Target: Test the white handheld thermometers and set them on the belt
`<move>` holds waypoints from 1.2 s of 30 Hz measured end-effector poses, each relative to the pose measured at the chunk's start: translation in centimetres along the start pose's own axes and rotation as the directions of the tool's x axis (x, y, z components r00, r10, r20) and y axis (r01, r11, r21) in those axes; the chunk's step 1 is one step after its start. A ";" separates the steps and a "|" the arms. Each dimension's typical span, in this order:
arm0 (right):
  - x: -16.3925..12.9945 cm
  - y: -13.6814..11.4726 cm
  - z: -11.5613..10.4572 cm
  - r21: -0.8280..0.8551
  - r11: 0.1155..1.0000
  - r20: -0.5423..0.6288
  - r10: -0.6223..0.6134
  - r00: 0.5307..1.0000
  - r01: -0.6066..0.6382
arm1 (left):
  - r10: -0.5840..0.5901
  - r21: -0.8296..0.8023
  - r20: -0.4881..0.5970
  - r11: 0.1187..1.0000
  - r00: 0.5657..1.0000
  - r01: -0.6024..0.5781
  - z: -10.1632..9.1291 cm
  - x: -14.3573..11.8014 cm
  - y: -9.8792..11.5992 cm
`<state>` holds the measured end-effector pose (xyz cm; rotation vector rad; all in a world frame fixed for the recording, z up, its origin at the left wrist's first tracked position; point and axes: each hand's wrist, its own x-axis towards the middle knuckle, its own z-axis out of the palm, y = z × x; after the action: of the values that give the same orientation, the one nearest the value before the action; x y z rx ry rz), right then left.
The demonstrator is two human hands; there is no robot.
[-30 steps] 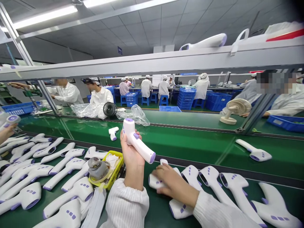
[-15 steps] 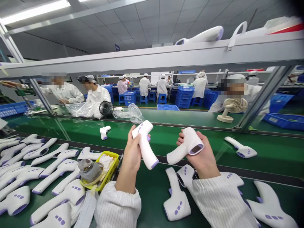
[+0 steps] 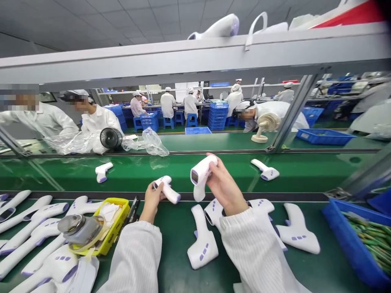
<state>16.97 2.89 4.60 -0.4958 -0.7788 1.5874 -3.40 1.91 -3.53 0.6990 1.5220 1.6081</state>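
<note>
My left hand (image 3: 152,200) is closed around a white infrared thermometer (image 3: 170,192), whose purple-tipped handle points right and down. Held higher up, a second infrared thermometer (image 3: 200,191) is in the grip of my right hand (image 3: 225,183), its small dark display facing me and its handle hanging down. On the green bench below my hands lie several more thermometers, among them one with purple buttons (image 3: 203,240) and another at the right (image 3: 297,230). My right sleeve partly covers some of them.
Many thermometers (image 3: 39,217) crowd the left side near a yellow tray (image 3: 105,244) holding a metal-topped jar (image 3: 73,228). A blue bin (image 3: 345,236) of green parts stands right. Two thermometers lie on the green belt (image 3: 183,162). A shelf (image 3: 171,55) crosses above; co-workers sit beyond.
My view has turned right, bringing the blue bin in. My right hand has turned its thermometer so that the display faces me. The left hand's thermometer is tilted further over and lower.
</note>
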 end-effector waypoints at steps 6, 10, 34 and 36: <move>-0.1 0.7 -0.3 -0.039 0.998 0.025 -0.044 0.999 0.045 | 0.084 -0.168 0.062 0.983 0.995 -0.072 1.5 -2.0 1.3; -0.4 1.5 0.3 -0.025 0.999 0.082 -0.031 0.996 0.033 | 0.260 -0.275 0.415 0.949 0.872 -0.152 3.3 -6.4 4.1; -2.3 1.9 2.1 0.172 0.983 0.216 0.018 0.976 -0.056 | 0.453 -0.269 0.398 0.889 0.798 -0.371 3.8 -13.3 7.4; -2.3 1.9 2.1 0.180 0.981 0.228 0.024 0.973 -0.066 | 0.459 -0.247 0.396 0.887 0.795 -0.390 3.8 -13.4 7.5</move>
<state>14.59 0.17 4.44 -0.2002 -0.7820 1.7601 5.52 -6.97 6.03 1.2955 0.9307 1.7076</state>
